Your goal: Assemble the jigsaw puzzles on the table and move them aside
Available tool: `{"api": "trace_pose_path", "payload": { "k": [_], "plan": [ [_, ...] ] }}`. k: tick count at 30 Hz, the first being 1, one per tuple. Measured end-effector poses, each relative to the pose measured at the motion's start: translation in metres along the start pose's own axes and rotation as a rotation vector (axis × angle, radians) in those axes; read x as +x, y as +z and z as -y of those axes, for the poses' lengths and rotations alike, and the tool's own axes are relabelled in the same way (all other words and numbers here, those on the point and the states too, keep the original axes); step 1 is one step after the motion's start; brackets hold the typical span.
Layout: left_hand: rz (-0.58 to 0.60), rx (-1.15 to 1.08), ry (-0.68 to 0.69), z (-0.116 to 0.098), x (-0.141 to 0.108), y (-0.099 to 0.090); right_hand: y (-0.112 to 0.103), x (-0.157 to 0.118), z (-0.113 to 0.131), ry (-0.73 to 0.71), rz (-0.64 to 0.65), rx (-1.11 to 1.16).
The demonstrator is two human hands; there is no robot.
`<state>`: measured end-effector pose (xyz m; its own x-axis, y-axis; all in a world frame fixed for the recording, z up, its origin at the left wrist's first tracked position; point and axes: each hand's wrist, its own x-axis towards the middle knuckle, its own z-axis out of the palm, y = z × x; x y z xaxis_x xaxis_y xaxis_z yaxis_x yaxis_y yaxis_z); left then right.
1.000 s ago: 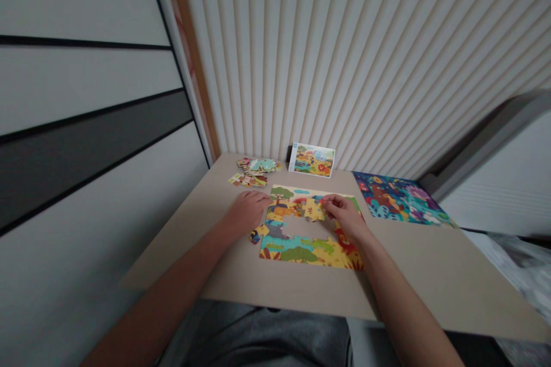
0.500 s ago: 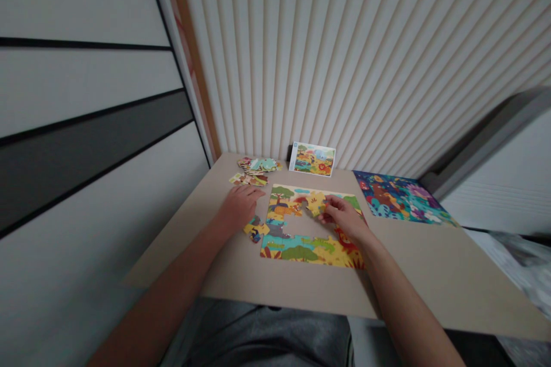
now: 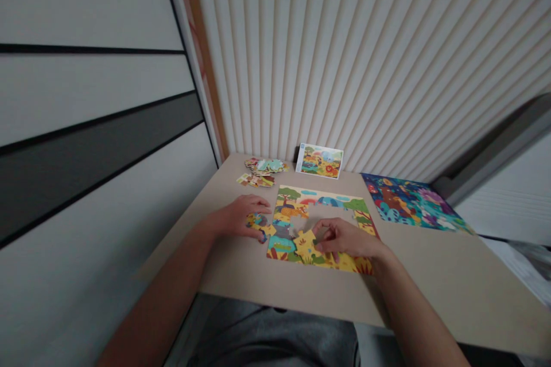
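My right hand (image 3: 344, 238) pinches a yellow puzzle piece (image 3: 306, 245) between thumb and fingers, over the lower middle of a partly assembled animal jigsaw puzzle (image 3: 289, 194). The jigsaw has a bare gap in its centre, and my hand and the piece cover part of its lower rows. To the left of it my left hand (image 3: 240, 217) rests on the table, thumb and fingers spread around a few loose puzzle pieces (image 3: 260, 221). Whether its fingertips touch them, I cannot tell.
A pile of loose pieces (image 3: 272, 166) lies at the back left, with a few more pieces (image 3: 255, 180) in front. A picture card (image 3: 319, 161) leans upright at the back. On the right lies a dark blue finished puzzle (image 3: 413, 202). Pleated curtain (image 3: 301, 57) stands behind the table.
My right hand has brought the yellow piece from the jigsaw's upper middle down toward me and left. My left hand has shifted nearer the loose pieces, thumb and fingers spreading. The view has turned slightly left.
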<state>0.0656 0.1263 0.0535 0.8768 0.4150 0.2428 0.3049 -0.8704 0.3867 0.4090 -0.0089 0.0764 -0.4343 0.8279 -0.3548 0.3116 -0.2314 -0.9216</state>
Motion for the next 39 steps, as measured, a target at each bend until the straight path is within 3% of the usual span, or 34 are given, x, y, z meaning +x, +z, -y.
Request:
{"api": "trace_pose_path", "payload": {
  "k": [3, 7, 11, 14, 19, 21, 24, 27, 29, 35, 37, 39],
  "plan": [
    [0.029, 0.034, -0.038, -0.002, 0.001, 0.007, 0.000, -0.006, 0.005, 0.094, 0.014, -0.109],
    [0.006, 0.010, -0.024, 0.000, 0.003, 0.007, -0.003, -0.008, 0.004, 0.112, -0.026, -0.208],
    [-0.041, -0.090, -0.029, -0.003, 0.009, 0.003, -0.006, 0.001, -0.004, -0.018, -0.201, -0.275],
    [-0.131, -0.198, -0.161, -0.010, 0.015, 0.006, -0.002, 0.011, -0.008, -0.122, -0.302, -0.226],
    [-0.325, -0.744, -0.386, -0.033, 0.033, 0.027, 0.017, 0.019, -0.003, -0.231, -0.352, -0.147],
    [-0.343, -0.934, -0.399, -0.043, 0.040, 0.038, 0.027, 0.020, 0.001, -0.279, -0.361, -0.138],
    [-0.291, -1.049, -0.345, -0.054, 0.046, 0.052, 0.037, 0.023, 0.004, -0.324, -0.344, -0.104],
    [-0.183, -0.976, -0.241, -0.059, 0.044, 0.060, 0.038, 0.027, 0.004, -0.323, -0.394, -0.092],
    [-0.159, -0.812, -0.191, -0.059, 0.041, 0.061, 0.030, 0.029, 0.003, -0.328, -0.490, -0.057],
    [-0.206, -0.074, -0.050, -0.048, 0.037, 0.051, -0.026, 0.019, -0.010, -0.363, -0.929, -0.034],
    [-0.189, 0.035, -0.014, -0.046, 0.037, 0.049, -0.045, 0.013, -0.020, -0.326, -0.968, -0.097],
    [-0.180, 0.089, -0.008, -0.045, 0.037, 0.047, -0.057, 0.009, -0.028, -0.262, -0.923, -0.142]
  ]
}}
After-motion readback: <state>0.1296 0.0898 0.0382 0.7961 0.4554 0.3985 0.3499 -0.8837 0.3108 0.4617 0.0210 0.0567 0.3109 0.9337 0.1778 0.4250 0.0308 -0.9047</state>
